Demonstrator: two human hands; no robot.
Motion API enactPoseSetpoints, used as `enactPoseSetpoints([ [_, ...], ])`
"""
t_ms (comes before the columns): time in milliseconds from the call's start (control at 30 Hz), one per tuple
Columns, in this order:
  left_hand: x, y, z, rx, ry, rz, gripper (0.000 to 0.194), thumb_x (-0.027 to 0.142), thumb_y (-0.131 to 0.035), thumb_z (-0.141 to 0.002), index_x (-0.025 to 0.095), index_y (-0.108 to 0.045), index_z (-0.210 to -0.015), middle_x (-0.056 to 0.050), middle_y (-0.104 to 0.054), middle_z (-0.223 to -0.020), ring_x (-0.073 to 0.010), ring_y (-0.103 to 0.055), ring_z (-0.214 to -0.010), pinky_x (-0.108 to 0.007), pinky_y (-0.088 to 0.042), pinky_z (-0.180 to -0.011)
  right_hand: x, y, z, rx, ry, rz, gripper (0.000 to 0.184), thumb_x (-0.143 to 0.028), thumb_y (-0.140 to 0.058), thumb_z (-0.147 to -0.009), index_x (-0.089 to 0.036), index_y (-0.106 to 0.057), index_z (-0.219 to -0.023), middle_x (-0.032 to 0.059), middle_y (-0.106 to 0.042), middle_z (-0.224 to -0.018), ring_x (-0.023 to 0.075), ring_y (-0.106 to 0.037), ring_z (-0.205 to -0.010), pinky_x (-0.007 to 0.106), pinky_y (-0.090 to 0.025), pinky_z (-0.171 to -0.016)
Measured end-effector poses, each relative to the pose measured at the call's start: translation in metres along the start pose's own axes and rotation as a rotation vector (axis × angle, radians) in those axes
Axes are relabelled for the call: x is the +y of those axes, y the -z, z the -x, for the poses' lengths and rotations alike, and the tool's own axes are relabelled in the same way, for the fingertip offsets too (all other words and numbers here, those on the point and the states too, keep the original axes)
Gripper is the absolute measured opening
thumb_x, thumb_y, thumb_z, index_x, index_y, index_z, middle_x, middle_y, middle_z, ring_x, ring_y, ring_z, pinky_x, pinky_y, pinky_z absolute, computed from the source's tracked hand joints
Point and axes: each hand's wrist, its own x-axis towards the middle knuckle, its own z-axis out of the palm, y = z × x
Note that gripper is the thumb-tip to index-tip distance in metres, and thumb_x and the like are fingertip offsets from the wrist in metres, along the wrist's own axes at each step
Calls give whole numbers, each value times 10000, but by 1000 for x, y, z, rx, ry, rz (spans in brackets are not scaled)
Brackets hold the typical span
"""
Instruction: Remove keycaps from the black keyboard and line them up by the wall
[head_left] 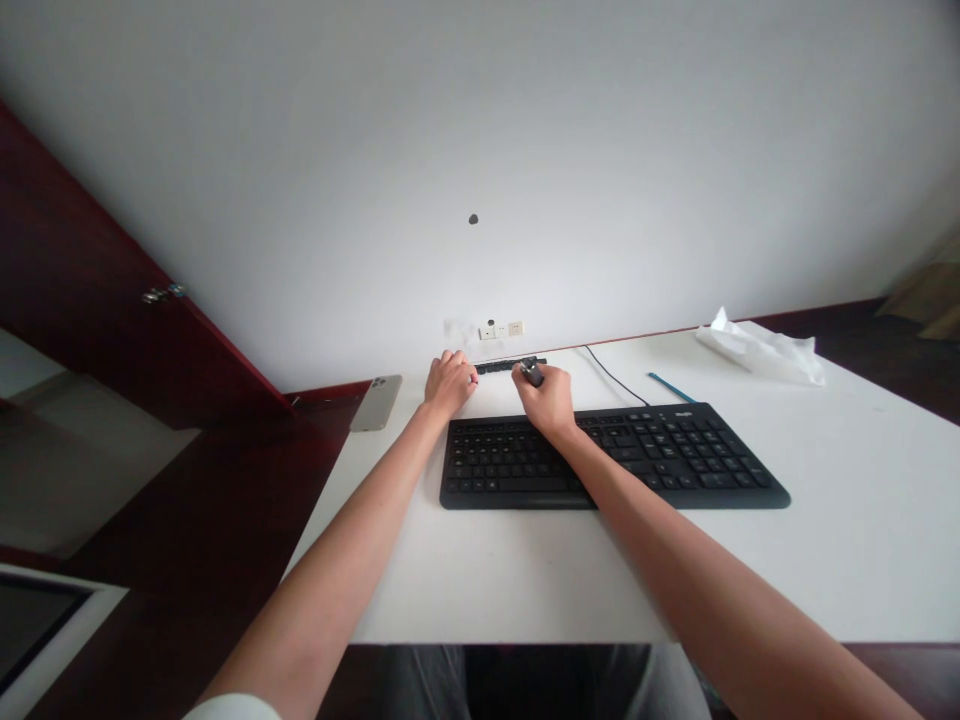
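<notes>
The small dark object (532, 372) is pinched in the right hand (547, 400), whose fingers and thumb close around it just above the far edge of the black keyboard (615, 460). From here it's too small to make out properly, though it might be a keycap puller. Its long axis slants across the fingers, with the upper end pointing left toward the black strip (510, 366) lying along the white desk (847, 530) beyond the keyboard. That tight pinch suits small, careful work at the strip.

The left hand (450, 385) sits apart from the right, curled knuckles-up at the strip's left end, and its fingers hide whether anything is held.

Farther left lies a pale smartphone (375, 403). To the right, a black cable (615, 377) runs back from the keyboard, with a blue pencil (671, 387) and crumpled white wrapping (761, 350) beyond it.
</notes>
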Motion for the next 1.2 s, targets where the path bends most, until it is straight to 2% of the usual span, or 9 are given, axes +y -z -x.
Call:
enactPoseSetpoints([
  [233,-4,-2,-3,7,33,0,169,159,-618,-902,227,-751,-822,-113,-661,-1072,-312,-492,-1113,-460,-366,-953,2,-1,0,-1,-30,-11,396,-372,-546,-862,-228,-313,-576,-38,-273,-557,121,-290,-591,278,-245,-549],
  [400,-1,1,4,35,59,-8,143,171,-659,-888,244,-736,-983,-107,-659,-1139,-318,-498,-1136,-455,-372,-960,2,-1,0,-3,-25,3,398,-374,-553,-855,-231,-306,-578,-37,-279,-553,121,-289,-593,276,-248,-551],
  [500,12,12,15,82,82,36,155,208,-692,-887,253,-727,-1031,-95,-663,-1147,-312,-530,-1117,-437,-406,-953,1,0,0,15,-28,0,390,-372,-551,-852,-231,-306,-583,-37,-269,-563,120,-289,-590,276,-249,-551],
  [633,40,29,40,119,19,266,88,228,-675,-901,244,-741,-958,-57,-686,-1018,-260,-605,-1019,-382,-460,-949,2,-1,0,9,-24,8,382,-372,-554,-846,-228,-319,-582,-36,-277,-568,117,-294,-585,278,-254,-548],
  [733,54,32,60,184,-33,379,129,172,-624,-900,235,-735,-918,-38,-699,-942,-220,-637,-953,-331,-486,-897,3,-1,0,-1,-25,18,394,-375,-560,-842,-231,-310,-574,-37,-275,-562,115,-295,-581,279,-257,-544],
  [800,55,31,70,209,-25,412,161,152,-597,-897,233,-734,-916,-27,-724,-908,-200,-653,-886,-312,-492,-850,2,0,0,15,-44,22,412,-392,-560,-848,-235,-299,-570,-36,-268,-558,115,-291,-577,283,-251,-536],
  [933,45,30,77,128,25,450,157,205,-611,-893,249,-762,-890,29,-669,-651,-159,-601,-613,-284,-445,-669,-4,2,-2,67,-94,9,441,-446,-562,-865,-237,-313,-567,-32,-281,-551,119,-289,-572,296,-243,-521],
  [1033,42,35,77,69,12,505,199,244,-588,-921,248,-782,-878,37,-664,-611,-152,-590,-568,-279,-408,-631,-12,7,-9,57,-143,-81,434,-439,-590,-858,-244,-333,-567,-38,-287,-534,123,-292,-552,303,-255,-508],
  [1200,51,39,80,-56,-80,601,375,291,-459,-1014,248,-812,-894,25,-689,-637,-161,-586,-570,-280,-385,-631,-24,20,-28,-31,-362,-580,415,-392,-588,-844,-283,-257,-618,-88,-173,-538,111,-163,-489,301,-176,-439],
])
